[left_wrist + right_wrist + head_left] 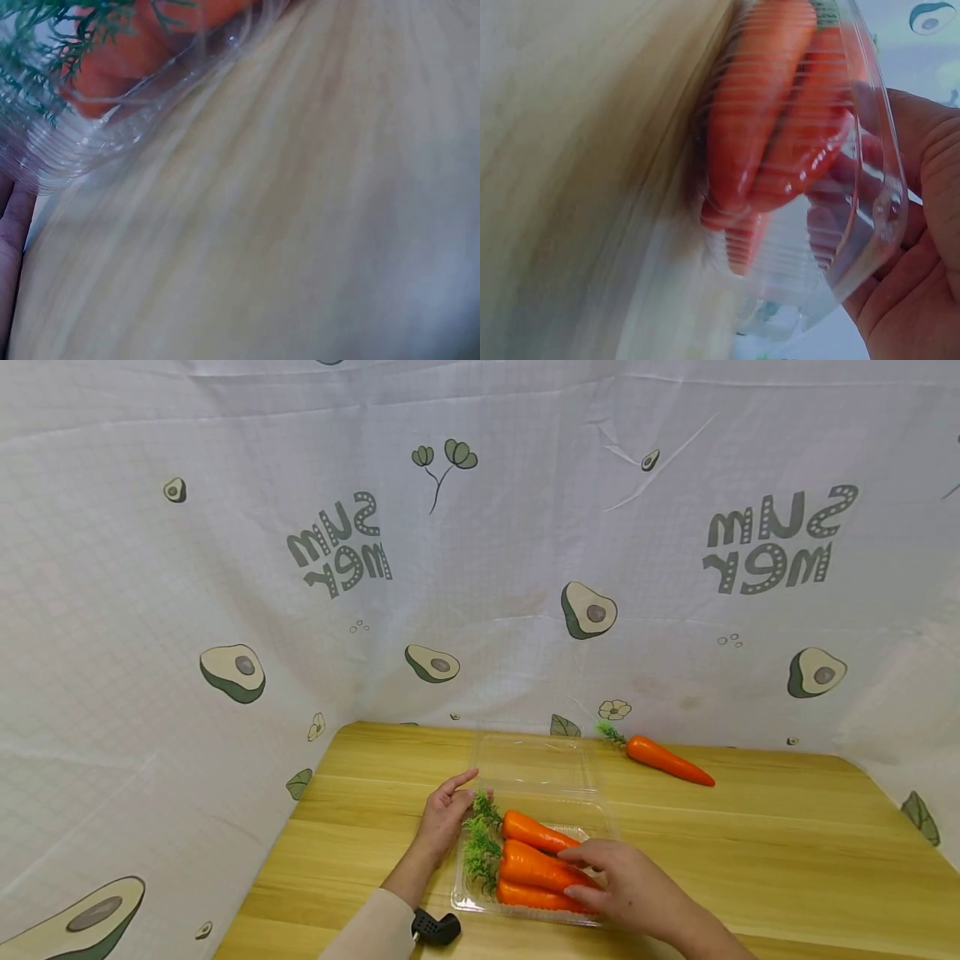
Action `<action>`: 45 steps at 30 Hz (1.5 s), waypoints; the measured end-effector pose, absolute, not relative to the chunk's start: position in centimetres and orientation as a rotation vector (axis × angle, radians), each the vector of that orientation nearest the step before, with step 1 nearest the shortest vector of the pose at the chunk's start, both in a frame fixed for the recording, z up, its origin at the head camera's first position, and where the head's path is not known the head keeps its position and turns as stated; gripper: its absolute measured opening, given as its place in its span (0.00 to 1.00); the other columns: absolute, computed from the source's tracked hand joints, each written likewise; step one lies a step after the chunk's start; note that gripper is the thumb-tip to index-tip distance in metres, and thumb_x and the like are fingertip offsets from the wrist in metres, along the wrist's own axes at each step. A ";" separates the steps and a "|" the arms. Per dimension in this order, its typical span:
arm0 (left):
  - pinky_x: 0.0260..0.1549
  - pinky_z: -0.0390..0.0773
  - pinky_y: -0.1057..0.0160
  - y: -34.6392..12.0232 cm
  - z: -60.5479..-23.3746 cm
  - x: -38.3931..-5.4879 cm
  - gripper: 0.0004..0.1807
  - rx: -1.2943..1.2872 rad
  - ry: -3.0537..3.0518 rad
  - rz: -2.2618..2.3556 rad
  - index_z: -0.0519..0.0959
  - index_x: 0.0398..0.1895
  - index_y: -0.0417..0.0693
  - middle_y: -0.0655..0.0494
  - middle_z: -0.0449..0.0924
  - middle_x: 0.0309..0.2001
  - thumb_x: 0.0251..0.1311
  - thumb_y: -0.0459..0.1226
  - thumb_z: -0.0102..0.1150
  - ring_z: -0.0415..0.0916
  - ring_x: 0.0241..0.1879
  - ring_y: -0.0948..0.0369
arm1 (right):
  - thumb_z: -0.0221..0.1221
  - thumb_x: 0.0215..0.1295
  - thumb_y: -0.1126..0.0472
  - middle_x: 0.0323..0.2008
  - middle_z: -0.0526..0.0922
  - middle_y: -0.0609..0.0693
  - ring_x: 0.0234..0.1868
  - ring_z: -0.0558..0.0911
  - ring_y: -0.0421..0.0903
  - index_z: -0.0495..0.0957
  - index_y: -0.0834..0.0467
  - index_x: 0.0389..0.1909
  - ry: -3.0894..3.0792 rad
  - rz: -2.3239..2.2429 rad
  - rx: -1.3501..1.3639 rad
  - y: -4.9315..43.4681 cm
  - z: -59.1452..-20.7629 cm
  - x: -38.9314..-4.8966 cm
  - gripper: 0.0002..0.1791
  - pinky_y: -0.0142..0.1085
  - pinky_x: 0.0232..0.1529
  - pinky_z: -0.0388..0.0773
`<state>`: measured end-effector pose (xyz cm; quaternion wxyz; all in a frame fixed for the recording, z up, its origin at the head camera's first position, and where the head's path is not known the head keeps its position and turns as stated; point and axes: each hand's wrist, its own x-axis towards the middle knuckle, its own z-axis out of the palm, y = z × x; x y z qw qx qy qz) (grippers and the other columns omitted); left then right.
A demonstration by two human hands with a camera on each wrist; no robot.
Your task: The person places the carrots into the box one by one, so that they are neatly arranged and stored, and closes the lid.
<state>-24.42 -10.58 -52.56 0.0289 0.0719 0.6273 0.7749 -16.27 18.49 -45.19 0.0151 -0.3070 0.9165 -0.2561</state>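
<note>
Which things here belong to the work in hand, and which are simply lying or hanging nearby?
Part of the work:
left hand
right hand
clear plastic box
carrots inside it
probably also the loose carrot, which looks like them

Simply nearby:
wooden table
printed curtain

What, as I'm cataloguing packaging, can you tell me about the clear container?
The clear container looks like thin, glossy plastic with ribbed walls. Its lid lies open toward the curtain. It rests on the wooden table, holding orange carrots with green tops. The left hand is at its left side, contact unclear; the right hand reaches over its right side to the carrots.
</note>
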 end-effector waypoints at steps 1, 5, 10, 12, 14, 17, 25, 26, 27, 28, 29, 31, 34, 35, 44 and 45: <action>0.33 0.71 0.71 -10.6 -52.6 -24.4 0.27 0.222 1.937 2.392 0.67 0.72 0.30 0.68 0.64 0.19 0.73 0.32 0.52 0.59 0.21 0.70 | 0.68 0.63 0.43 0.44 0.87 0.36 0.42 0.82 0.33 0.85 0.46 0.52 2.853 -0.813 -0.939 18.6 -45.1 -16.3 0.19 0.34 0.43 0.84; 0.32 0.72 0.71 -10.6 -52.7 -24.4 0.27 0.230 1.939 2.394 0.66 0.72 0.29 0.69 0.66 0.20 0.73 0.33 0.52 0.60 0.22 0.71 | 0.68 0.63 0.42 0.45 0.87 0.36 0.43 0.84 0.35 0.85 0.46 0.51 2.874 -0.859 -0.858 18.9 -44.8 -16.4 0.20 0.35 0.44 0.85; 0.34 0.73 0.71 -10.7 -52.7 -24.5 0.27 0.218 1.938 2.391 0.67 0.72 0.30 0.69 0.69 0.21 0.73 0.33 0.53 0.63 0.24 0.71 | 0.70 0.61 0.44 0.46 0.88 0.40 0.42 0.84 0.38 0.86 0.49 0.51 2.929 -0.880 -0.790 19.6 -44.5 -16.9 0.20 0.35 0.42 0.85; 0.35 0.74 0.71 -10.8 -52.7 -24.5 0.27 0.226 1.939 2.386 0.66 0.72 0.30 0.69 0.70 0.22 0.73 0.33 0.53 0.66 0.26 0.71 | 0.72 0.60 0.48 0.46 0.88 0.42 0.41 0.84 0.40 0.86 0.51 0.50 2.962 -0.890 -0.789 19.9 -44.4 -17.3 0.19 0.35 0.42 0.85; 0.37 0.76 0.71 -10.8 -52.7 -24.5 0.27 0.227 1.932 2.378 0.66 0.72 0.30 0.69 0.74 0.23 0.73 0.33 0.52 0.71 0.30 0.71 | 0.72 0.59 0.51 0.45 0.89 0.43 0.41 0.85 0.42 0.86 0.52 0.49 3.009 -0.888 -0.786 20.3 -44.4 -17.7 0.19 0.35 0.41 0.85; 0.39 0.77 0.71 -10.8 -52.7 -24.5 0.27 0.217 1.921 2.368 0.66 0.73 0.32 0.69 0.79 0.26 0.74 0.33 0.51 0.78 0.35 0.72 | 0.74 0.58 0.55 0.44 0.89 0.45 0.40 0.86 0.43 0.87 0.53 0.48 3.081 -0.879 -0.759 21.0 -44.3 -18.3 0.17 0.35 0.40 0.85; 0.39 0.78 0.72 -10.7 -52.7 -24.5 0.28 0.249 1.907 2.381 0.64 0.73 0.29 0.69 0.78 0.25 0.74 0.32 0.51 0.78 0.35 0.73 | 0.73 0.59 0.58 0.42 0.90 0.46 0.41 0.87 0.47 0.87 0.56 0.47 3.185 -0.876 -0.611 23.1 -44.3 -20.4 0.16 0.39 0.41 0.86; 0.40 0.78 0.71 -10.7 -52.7 -24.5 0.28 0.253 1.905 2.382 0.64 0.73 0.29 0.69 0.79 0.25 0.74 0.33 0.51 0.81 0.37 0.73 | 0.72 0.59 0.58 0.42 0.90 0.47 0.41 0.87 0.48 0.86 0.57 0.48 3.191 -0.874 -0.591 23.3 -44.3 -20.7 0.16 0.42 0.41 0.86; 0.41 0.79 0.71 -10.7 -52.7 -24.4 0.28 0.254 1.900 2.383 0.64 0.74 0.30 0.69 0.80 0.25 0.74 0.33 0.50 0.83 0.40 0.73 | 0.72 0.59 0.59 0.43 0.90 0.49 0.42 0.87 0.49 0.86 0.58 0.48 3.196 -0.882 -0.570 23.6 -44.4 -21.0 0.16 0.44 0.42 0.87; 0.41 0.79 0.71 -10.8 -52.6 -24.4 0.28 0.256 1.895 2.384 0.64 0.74 0.30 0.69 0.80 0.25 0.74 0.33 0.50 0.84 0.40 0.72 | 0.72 0.60 0.59 0.43 0.90 0.50 0.43 0.87 0.51 0.86 0.59 0.49 3.195 -0.890 -0.544 23.9 -44.4 -21.3 0.17 0.47 0.43 0.86; 0.42 0.79 0.71 -10.8 -52.6 -24.4 0.28 0.257 1.889 2.386 0.64 0.74 0.30 0.69 0.80 0.25 0.74 0.33 0.50 0.84 0.41 0.72 | 0.72 0.60 0.59 0.43 0.90 0.52 0.43 0.87 0.52 0.86 0.59 0.49 3.193 -0.896 -0.519 24.2 -44.5 -21.6 0.17 0.49 0.44 0.86; 0.44 0.80 0.71 -10.8 -52.6 -24.5 0.28 0.248 1.871 2.388 0.63 0.74 0.31 0.68 0.80 0.24 0.74 0.33 0.49 0.85 0.45 0.72 | 0.71 0.61 0.59 0.45 0.90 0.54 0.45 0.87 0.55 0.85 0.60 0.50 3.189 -0.903 -0.472 24.8 -44.8 -22.2 0.17 0.53 0.46 0.85; 0.45 0.81 0.70 -10.8 -52.7 -24.6 0.28 0.244 1.860 2.389 0.63 0.74 0.31 0.68 0.81 0.25 0.74 0.33 0.49 0.86 0.46 0.71 | 0.70 0.63 0.58 0.46 0.89 0.57 0.47 0.86 0.58 0.84 0.61 0.51 3.198 -0.903 -0.419 25.7 -45.3 -23.0 0.18 0.57 0.49 0.84; 0.44 0.80 0.71 -10.8 -52.7 -24.6 0.28 0.241 1.859 2.389 0.63 0.74 0.31 0.68 0.82 0.25 0.75 0.33 0.49 0.86 0.46 0.71 | 0.70 0.63 0.58 0.47 0.88 0.58 0.48 0.85 0.59 0.84 0.62 0.51 3.209 -0.899 -0.415 26.0 -45.5 -23.4 0.18 0.58 0.49 0.83; 0.43 0.81 0.70 -10.7 -52.7 -24.7 0.28 0.239 1.851 2.399 0.64 0.74 0.31 0.68 0.84 0.30 0.74 0.33 0.49 0.84 0.40 0.70 | 0.66 0.68 0.53 0.56 0.83 0.68 0.58 0.78 0.70 0.81 0.65 0.58 3.186 -0.858 -0.320 29.0 -46.7 -25.8 0.24 0.66 0.56 0.75; 0.44 0.81 0.70 -10.7 -52.7 -24.7 0.28 0.247 1.845 2.401 0.63 0.74 0.30 0.69 0.86 0.33 0.74 0.33 0.49 0.85 0.43 0.70 | 0.65 0.69 0.52 0.57 0.82 0.69 0.58 0.77 0.71 0.80 0.65 0.58 3.174 -0.857 -0.307 29.3 -46.8 -26.1 0.25 0.67 0.57 0.74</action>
